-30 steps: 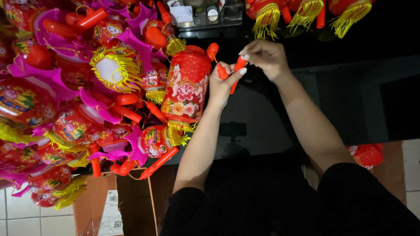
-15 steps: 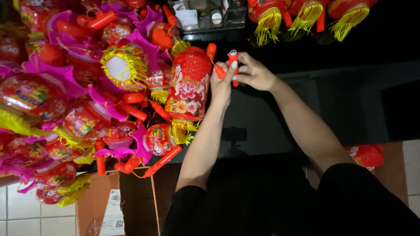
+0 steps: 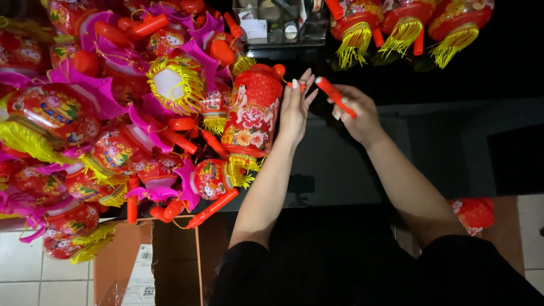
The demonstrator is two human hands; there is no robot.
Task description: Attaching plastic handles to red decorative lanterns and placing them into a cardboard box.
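Both hands raised: left point(image 3: 294, 110) open-fingered, right point(image 3: 356, 113) curled closed.

Drawing apart now: right hand point(image 3: 356, 113) pulling the red stick handle point(image 3: 335, 97) away from the left hand point(image 3: 296, 105), a clear gap opening where the two were meeting half a second ago beside the red cylinder lantern point(image 3: 252, 112). Left hand flattening against the lantern's right side, fingers point(image 3: 306, 79) stretching straight up past its top end instead of curling. Handle tilting slantwise, well right of the lantern.
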